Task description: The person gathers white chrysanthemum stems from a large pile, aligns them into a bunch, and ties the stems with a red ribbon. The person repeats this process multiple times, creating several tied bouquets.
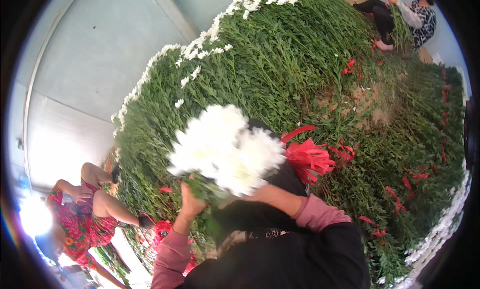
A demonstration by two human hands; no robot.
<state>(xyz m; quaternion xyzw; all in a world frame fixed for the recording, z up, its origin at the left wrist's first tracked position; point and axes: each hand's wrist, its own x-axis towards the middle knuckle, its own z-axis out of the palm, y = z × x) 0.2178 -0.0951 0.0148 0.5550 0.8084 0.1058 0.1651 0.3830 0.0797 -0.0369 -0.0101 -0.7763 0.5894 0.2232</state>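
A bunch of white chrysanthemums (225, 146) is held up in front of my body, its big blooms slightly smeared by motion. My left hand (191, 201) closes round the green stems and leaves just below the flower heads. From the other side, my right hand (265, 196) reaches in under the blooms and grips the same bunch; petals cover most of its fingers. Right beside the bunch, a tuft of red plastic strips (310, 159) lies against my dark-clad leg. The lower ends of the stems are hidden.
Long rows of cut chrysanthemums (270, 54) lie on the floor ahead, white heads toward the wall. More bundles with red ties (395, 199) lie at right. One person (90, 214) in red floral clothes sits at left; another (410, 19) holds stems at far right.
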